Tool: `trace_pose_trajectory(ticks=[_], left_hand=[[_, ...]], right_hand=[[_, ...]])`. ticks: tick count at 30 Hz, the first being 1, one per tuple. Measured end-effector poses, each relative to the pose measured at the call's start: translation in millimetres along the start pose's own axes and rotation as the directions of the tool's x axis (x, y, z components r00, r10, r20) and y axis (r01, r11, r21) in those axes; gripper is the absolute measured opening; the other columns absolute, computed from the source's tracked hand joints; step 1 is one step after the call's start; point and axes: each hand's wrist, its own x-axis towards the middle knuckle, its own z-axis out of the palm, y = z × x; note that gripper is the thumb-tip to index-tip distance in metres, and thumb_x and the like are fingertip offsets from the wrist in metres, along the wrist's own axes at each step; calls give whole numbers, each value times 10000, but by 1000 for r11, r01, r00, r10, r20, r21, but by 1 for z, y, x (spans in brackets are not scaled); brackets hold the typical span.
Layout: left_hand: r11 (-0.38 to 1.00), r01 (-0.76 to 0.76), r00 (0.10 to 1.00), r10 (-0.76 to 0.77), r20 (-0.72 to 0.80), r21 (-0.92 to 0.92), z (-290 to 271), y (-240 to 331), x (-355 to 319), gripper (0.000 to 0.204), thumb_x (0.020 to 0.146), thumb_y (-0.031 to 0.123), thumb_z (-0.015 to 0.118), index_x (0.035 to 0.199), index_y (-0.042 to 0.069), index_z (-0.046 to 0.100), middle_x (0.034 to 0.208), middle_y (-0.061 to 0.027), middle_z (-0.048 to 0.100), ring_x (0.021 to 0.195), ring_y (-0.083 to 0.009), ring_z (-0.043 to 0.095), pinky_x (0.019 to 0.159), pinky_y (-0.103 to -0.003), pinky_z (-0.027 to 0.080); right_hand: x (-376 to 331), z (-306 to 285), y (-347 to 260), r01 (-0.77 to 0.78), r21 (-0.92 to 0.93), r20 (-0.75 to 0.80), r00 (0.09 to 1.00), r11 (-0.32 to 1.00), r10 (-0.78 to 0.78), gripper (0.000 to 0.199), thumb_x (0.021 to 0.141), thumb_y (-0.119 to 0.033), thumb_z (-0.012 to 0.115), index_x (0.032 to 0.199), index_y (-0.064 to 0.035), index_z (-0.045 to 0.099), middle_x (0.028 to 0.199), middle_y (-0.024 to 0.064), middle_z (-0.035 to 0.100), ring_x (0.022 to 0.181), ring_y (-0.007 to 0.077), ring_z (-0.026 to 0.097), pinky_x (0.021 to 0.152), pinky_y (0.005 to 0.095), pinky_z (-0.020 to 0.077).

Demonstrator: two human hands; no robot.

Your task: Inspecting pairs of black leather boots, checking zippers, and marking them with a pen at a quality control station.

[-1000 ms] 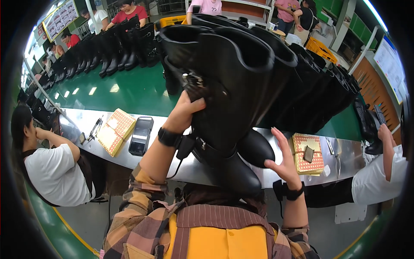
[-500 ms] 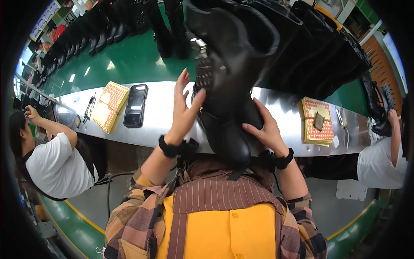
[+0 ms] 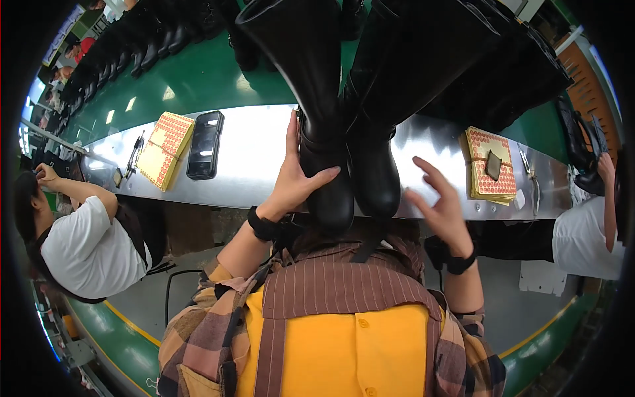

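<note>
A pair of tall black leather boots stands upright side by side at the front edge of the metal worktop, toes toward me. My left hand rests against the outer side of the left boot. Its fingers are stretched along the ankle and its thumb lies over the instep, without wrapping around the boot. A strap crosses each ankle. To the right of the right boot, my right hand is apart from it, fingers spread and nothing in them, slightly blurred.
On the metal worktop lie a black phone and a sticker stack at left. Another sticker stack with a small dark piece on top lies right. Many black boots line the green surface behind. People sit at both sides.
The boots have come from a tilted, overlapping position to standing side by side. My right hand has let go and moved right. My left hand has come down against the left boot.
</note>
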Motion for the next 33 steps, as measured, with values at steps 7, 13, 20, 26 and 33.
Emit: trace_pose_trajectory(ticks=[7,13,20,26,33], left_hand=[[992,-7,1000,7,-4,-129,11,9,-3,1188,753,113,817,1562,18,-48,1569,-222,201,1447,-297,267,1187,-385,221],[926,-133,978,181,-106,352,31,22,-10,1150,769,270,808,1561,15,14,1588,-297,82,1490,-444,68,1192,-495,139],[871,-109,972,194,-133,480,39,35,-14,1129,764,312,812,1557,11,67,1565,-330,101,1455,-494,125,1171,-541,172],[895,-65,987,124,-105,442,27,43,-9,1069,789,381,786,1547,8,133,1550,-320,158,1401,-494,218,1153,-540,207],[992,-113,958,92,-270,-64,-9,32,3,648,925,166,602,1496,52,317,1450,-157,370,1205,-254,509,886,-337,483]], right_hand=[[40,-90,-140,547,-499,-221,670,672,-709,849,791,-521,751,1437,-64,445,1427,181,500,1347,321,467,1080,446,401],[81,-78,-222,525,-649,179,808,550,-561,742,666,-489,845,1246,-90,609,1129,115,631,1072,292,586,897,392,492],[116,-87,-265,478,-716,489,864,508,-124,662,621,-574,868,742,39,650,731,195,604,702,324,641,600,336,508],[145,-75,-244,389,-603,309,919,696,-246,607,787,-462,791,569,64,579,472,165,489,412,299,488,469,347,439],[134,-120,-229,405,-357,-13,899,842,-438,303,836,-212,793,716,49,697,542,-1,569,516,24,461,460,264,342]])
